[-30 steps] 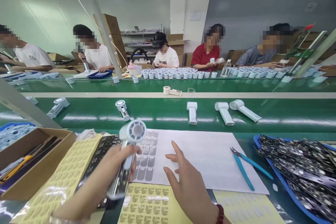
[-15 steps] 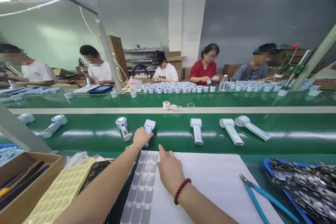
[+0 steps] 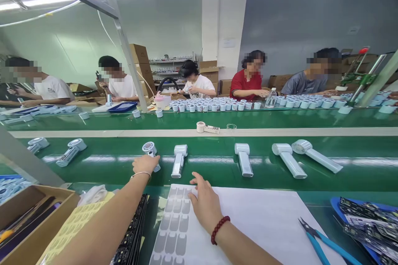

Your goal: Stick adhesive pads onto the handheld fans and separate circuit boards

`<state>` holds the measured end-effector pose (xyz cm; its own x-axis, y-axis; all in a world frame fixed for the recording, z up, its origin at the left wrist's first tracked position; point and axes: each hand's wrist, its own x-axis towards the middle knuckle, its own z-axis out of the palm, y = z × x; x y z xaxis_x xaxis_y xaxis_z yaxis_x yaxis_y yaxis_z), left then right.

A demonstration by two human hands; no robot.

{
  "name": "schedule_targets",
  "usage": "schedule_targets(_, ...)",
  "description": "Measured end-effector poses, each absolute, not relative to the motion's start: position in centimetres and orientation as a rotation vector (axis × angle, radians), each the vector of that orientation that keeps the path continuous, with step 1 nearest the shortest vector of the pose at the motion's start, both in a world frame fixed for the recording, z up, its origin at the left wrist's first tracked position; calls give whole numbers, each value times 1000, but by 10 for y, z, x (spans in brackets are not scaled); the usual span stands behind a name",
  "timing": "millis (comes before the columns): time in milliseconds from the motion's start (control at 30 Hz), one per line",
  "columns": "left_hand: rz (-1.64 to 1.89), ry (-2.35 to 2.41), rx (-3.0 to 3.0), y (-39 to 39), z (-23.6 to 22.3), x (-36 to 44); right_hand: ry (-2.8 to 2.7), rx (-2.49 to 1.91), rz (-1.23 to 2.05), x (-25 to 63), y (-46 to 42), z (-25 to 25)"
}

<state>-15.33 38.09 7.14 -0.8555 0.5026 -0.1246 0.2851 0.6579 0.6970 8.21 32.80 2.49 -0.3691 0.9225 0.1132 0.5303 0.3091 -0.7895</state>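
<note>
My left hand point(image 3: 145, 165) reaches over the green conveyor belt, its fingers closed around the handle of a light-blue handheld fan point(image 3: 149, 148). The round head of that fan points away from me, and my hand hides part of the handle. To its right another handheld fan point(image 3: 179, 161) lies on the belt, untouched. My right hand point(image 3: 205, 205) hovers at or just above a white sheet point(image 3: 255, 223), fingers apart and holding nothing. Beside it, along the sheet's left side, run rows of grey stickers point(image 3: 171, 242). Whether that hand touches the sheet I cannot tell.
More fans point(image 3: 244, 159) lie along the belt. Blue-handled cutters point(image 3: 323, 238) rest on the sheet's right side, by a blue tray point(image 3: 336, 205) of circuit boards. A cardboard box point(image 3: 66, 215) with tools stands left, near dark stacked boards point(image 3: 132, 232). Several co-workers sit opposite.
My left hand has left one fan, which now lies on the belt, and moved left onto the neighbouring one. My right hand's fingers are slightly more curled. The view has shifted a little.
</note>
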Motion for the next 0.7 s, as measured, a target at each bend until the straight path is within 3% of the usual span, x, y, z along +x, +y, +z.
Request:
schedule_targets(200, 1389, 2094, 538, 357, 93, -123, -1893, -1281, 1019, 80, 327, 26)
schedule_targets(400, 1574, 1458, 545, 271, 127, -61, -1576, -1170, 1311, 81, 334, 31)
schedule_targets(700, 1597, 1259, -9, 169, 101, -3, -1288, -847, 1672, 148, 243, 83)
